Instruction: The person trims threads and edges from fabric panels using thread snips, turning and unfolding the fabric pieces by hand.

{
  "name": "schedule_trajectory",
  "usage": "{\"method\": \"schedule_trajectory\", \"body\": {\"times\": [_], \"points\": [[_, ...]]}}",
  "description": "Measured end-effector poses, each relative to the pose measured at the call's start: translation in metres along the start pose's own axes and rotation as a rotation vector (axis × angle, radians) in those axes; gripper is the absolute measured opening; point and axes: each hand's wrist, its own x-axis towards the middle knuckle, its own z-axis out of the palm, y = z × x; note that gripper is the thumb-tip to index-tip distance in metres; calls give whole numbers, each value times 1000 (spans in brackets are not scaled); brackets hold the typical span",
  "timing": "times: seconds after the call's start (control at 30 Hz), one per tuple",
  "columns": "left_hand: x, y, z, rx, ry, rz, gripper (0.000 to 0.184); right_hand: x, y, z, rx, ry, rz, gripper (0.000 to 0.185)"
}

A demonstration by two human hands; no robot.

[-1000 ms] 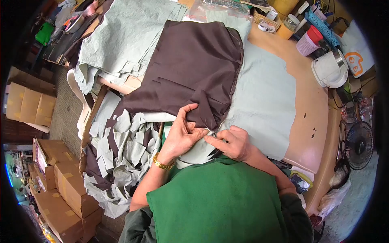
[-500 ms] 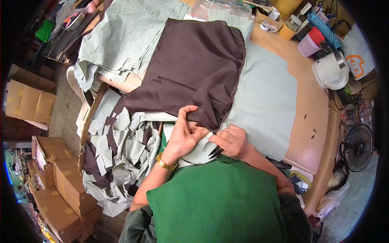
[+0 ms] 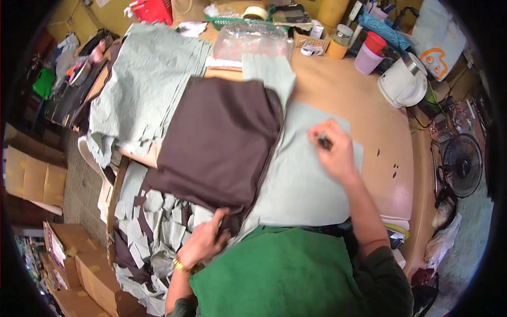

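Note:
A dark brown piece of fabric [image 3: 219, 142] lies over pale grey-green sheets [image 3: 311, 190] on the table, a seam or folded edge running down its right side. At its near corner is my left hand [image 3: 203, 240], wearing a gold watch, with the brown fabric between thumb and fingers; the fingertips are partly hidden. My right hand [image 3: 335, 150] is raised over the grey-green sheet, away from the brown fabric. Its fingers are closed round a small dark tool [image 3: 324, 141], too blurred to name.
Grey-green sheets [image 3: 142, 84] are stacked at the left. Below them, a box holds cut scraps [image 3: 153, 222]. At the back right stand a white kettle [image 3: 404, 82], pink and red cups [image 3: 369, 55] and a jar [image 3: 340, 39]. A black fan [image 3: 462, 165] is at far right.
My right hand has left the fabric's near corner and moved up and right with a dark tool. My left hand stays at that corner. The brown fabric lies flatter, and the view has shifted.

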Motion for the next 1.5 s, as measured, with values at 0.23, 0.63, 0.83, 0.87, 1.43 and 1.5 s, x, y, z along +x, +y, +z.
{"method": "schedule_trajectory", "body": {"times": [0.23,0.63,0.83,0.87,1.43,1.5], "points": [[37,56,-90,88,323,-46,38,107,144,28,274,-49,613,52],[261,17,-23,465,568,329,54,127,152,76,-102,-130,627,62],[246,24,-7,355,708,364,32,147,115,80,-124,-228,784,75],[246,21,-2,376,706,402,27,150,114,86,-144,-360,778,78],[208,29,2,178,509,418,22,150,61,37,52,-396,503,36],[211,23,8,230,502,447,27,130,47,31,169,-480,401,41]]}}
